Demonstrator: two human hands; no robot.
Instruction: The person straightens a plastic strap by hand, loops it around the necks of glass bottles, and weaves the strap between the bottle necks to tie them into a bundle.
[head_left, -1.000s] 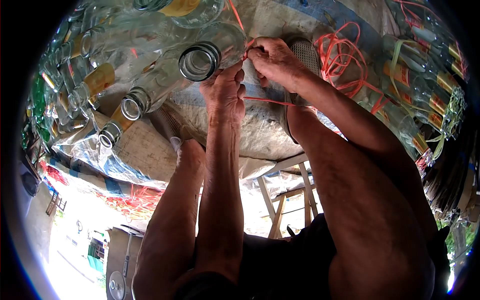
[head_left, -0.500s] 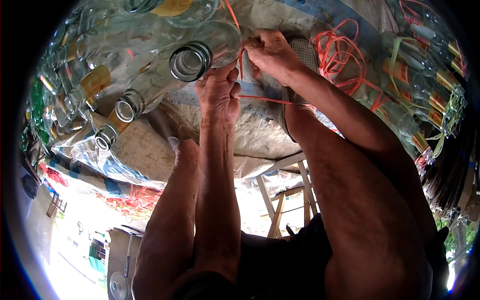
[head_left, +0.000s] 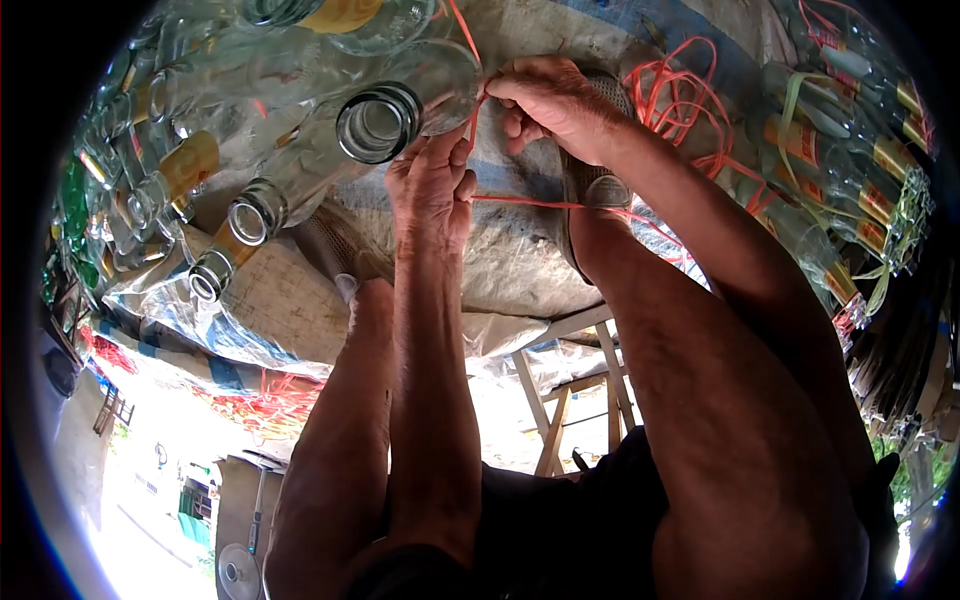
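Observation:
Clear glass bottles lie on their sides at the upper left; the nearest bottle (head_left: 445, 85) has its open mouth towards me. My left hand (head_left: 432, 185) is closed just beneath that bottle's neck, gripping red plastic string (head_left: 540, 202). One length of the string runs rightward from it across my leg, and another stretches up to the right hand. Beside the bottle, my right hand (head_left: 555, 105) pinches the string between thumb and finger, its other fingers curled. More string passes upward along the bottle's right side. Parts of the left fingers are hidden.
A loose tangle of red string (head_left: 685, 105) lies right of my right hand. Tied bundles of labelled bottles (head_left: 830, 160) stand at the right. My shoes (head_left: 345, 245) rest on a worn sack sheet (head_left: 510, 260). Behind is a wooden stool frame (head_left: 555, 400).
My right hand has shifted slightly, its curled fingers now turned more towards me. The string between the two hands now runs taut from the left hand up to the right fingertips.

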